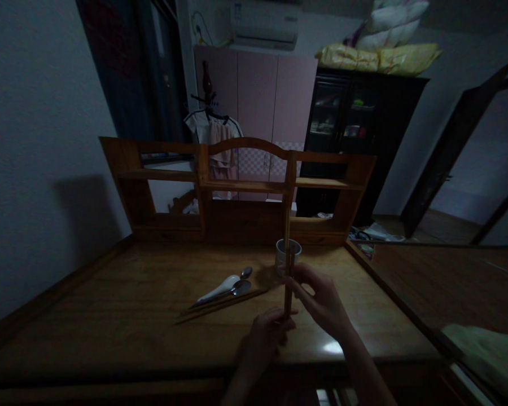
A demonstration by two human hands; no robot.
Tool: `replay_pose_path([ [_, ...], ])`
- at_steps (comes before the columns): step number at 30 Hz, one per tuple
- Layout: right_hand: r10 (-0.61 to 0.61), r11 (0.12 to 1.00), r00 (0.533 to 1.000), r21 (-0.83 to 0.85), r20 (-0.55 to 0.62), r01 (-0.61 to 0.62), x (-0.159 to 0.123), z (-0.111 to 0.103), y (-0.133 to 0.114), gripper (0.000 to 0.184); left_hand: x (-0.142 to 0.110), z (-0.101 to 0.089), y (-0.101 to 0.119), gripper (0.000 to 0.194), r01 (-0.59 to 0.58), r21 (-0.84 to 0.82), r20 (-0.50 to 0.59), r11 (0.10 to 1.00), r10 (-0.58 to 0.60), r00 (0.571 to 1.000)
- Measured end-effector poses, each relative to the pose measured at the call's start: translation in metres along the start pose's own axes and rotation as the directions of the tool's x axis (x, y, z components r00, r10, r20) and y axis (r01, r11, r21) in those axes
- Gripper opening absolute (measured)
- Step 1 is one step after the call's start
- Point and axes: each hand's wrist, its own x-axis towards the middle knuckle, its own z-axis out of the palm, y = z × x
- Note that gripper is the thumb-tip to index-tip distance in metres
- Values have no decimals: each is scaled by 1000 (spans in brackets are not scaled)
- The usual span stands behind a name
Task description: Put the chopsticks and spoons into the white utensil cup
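Observation:
Wooden chopsticks stand roughly upright between my two hands; how many is hard to make out. My left hand is closed round their lower end, while the fingers of my right hand pinch them higher up. Just behind the chopsticks is a pale cup, partly hidden by them and by my right fingers. To the left, a white spoon, a metal spoon and a smaller metal spoon lie together on the tabletop. More chopsticks rest beside them, nearer to me.
The wooden tabletop has a raised shelf unit along its back edge. A wall borders the left side. At the right is another brown surface, with a pale cloth-like bundle near the front.

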Motion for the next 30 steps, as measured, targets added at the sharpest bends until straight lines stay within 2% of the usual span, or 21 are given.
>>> replay_pose_path([
  [3,6,1000,1000,-12,3,-6,1,0,1,12,1,0,-1,22,43,-2,-12,999,-43,999],
  [11,16,1000,999,2,32,-16,-1,-3,1,14,3,0,-4,32,72,4,-14,997,-72,997],
  [19,27,999,998,25,65,-29,-1,-5,2,15,4,2,1,30,120,14,-9,993,-120,993],
  [30,17,998,997,62,71,-21,-1,-5,2,15,5,0,-10,30,58,70,-29,996,-57,998],
])
